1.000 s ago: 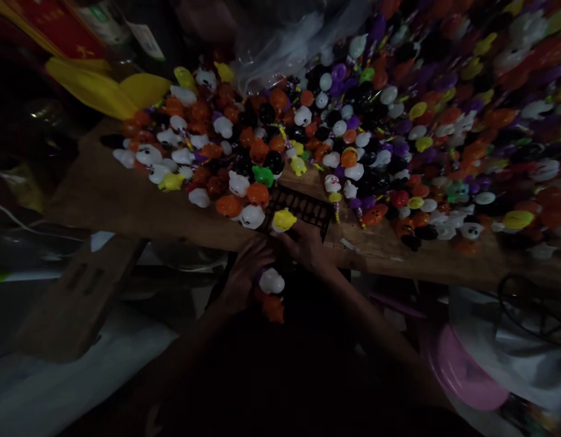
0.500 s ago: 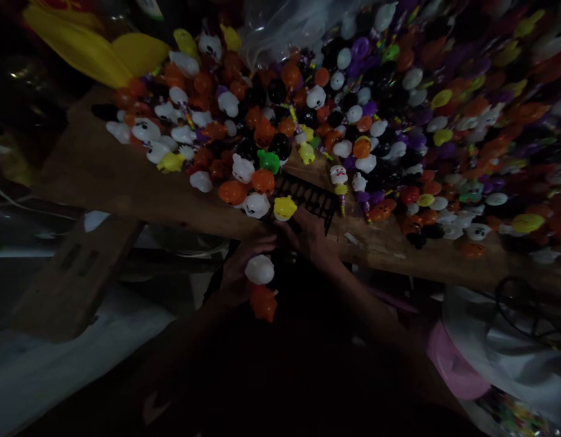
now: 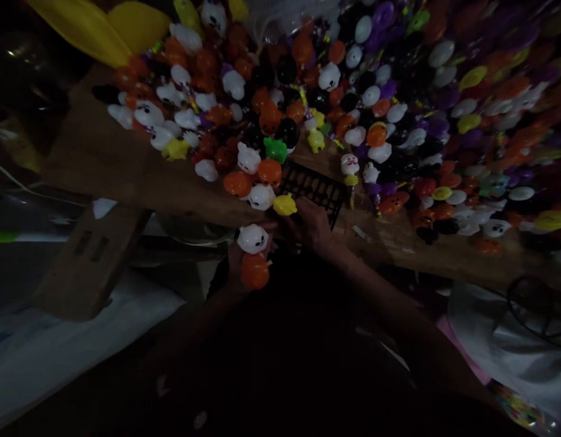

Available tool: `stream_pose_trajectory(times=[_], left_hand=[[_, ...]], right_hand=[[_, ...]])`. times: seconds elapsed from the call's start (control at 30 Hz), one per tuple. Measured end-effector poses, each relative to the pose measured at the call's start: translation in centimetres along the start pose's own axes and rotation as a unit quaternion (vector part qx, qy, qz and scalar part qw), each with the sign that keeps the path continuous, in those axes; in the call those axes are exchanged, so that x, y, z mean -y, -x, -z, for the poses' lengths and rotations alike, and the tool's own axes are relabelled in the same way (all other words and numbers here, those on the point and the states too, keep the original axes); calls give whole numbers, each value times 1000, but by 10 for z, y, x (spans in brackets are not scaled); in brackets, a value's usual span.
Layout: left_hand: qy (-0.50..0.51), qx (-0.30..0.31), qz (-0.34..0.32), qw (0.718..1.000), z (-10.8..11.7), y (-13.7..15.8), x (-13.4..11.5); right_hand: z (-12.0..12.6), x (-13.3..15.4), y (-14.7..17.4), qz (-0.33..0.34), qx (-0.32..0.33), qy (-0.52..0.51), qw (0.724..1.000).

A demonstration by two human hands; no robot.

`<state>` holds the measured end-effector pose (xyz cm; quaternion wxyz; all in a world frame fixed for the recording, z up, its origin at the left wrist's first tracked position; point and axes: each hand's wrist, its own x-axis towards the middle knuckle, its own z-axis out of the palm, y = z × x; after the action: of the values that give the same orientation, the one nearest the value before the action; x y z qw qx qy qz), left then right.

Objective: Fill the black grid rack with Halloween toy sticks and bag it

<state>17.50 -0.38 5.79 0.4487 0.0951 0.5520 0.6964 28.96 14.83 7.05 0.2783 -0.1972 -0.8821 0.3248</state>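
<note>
Head view: wooden table point(image 3: 102, 158), toy heap point(image 3: 371, 97), pale sheet point(image 3: 102, 343); left grip point(image 3: 235, 262) holding white toy point(image 3: 253, 239), right grip point(image 3: 315, 226) unclear

On my remote feed, the left grip point(image 3: 238, 261) holds a white-and-orange toy point(image 3: 254, 240); the right grip point(image 3: 313, 223) curls just beside a yellow toy head point(image 3: 285, 205). I see a black rack point(image 3: 338, 209) on the desk point(image 3: 139, 176), near piled toys point(image 3: 377, 135).

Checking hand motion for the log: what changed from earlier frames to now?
The left hand, with the white animal head and orange head at it, moved toward the wooden table's edge and slightly left; the white animal head turned, its face now showing. No grasp or release is visible. The right hand stayed by the black grid; piled toys look unmoved.
</note>
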Motion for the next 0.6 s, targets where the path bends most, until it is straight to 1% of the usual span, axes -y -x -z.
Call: stream_pose_trajectory(times=[0.17, 0.27, 0.33, 0.4, 0.43, 0.47, 0.5, 0.57, 0.6], left_hand=[[-83, 74, -45, 993, -9, 8, -20], [-134, 111, -55, 983, -11, 14, -28], [-168, 136, -53, 975, -9, 21, -32], [-201, 165, -36, 965, -5, 28, -34], [-218, 181, -21, 959, -3, 32, -34], [-235, 200, -3, 951, -1, 35, -34], [-252, 222, 18, 942, 1, 37, -33], [-283, 271, 57, 918, 1, 40, -32], [-295, 294, 74, 906, 0, 41, -33]], right_hand=[[-7, -7, -2, 8, -3, 15, 1000], [-1, -3, 5, -6, 10, 26, 1000], [10, 9, 16, -21, -29, 35, 999], [26, 30, 29, -34, -93, 25, 995], [34, 43, 35, -34, -107, 5, 994], [41, 56, 41, -29, -101, -25, 994], [48, 68, 45, -19, -73, -63, 995], [59, 85, 48, -1, 11, -136, 991], [64, 88, 49, 2, 44, -164, 985]])
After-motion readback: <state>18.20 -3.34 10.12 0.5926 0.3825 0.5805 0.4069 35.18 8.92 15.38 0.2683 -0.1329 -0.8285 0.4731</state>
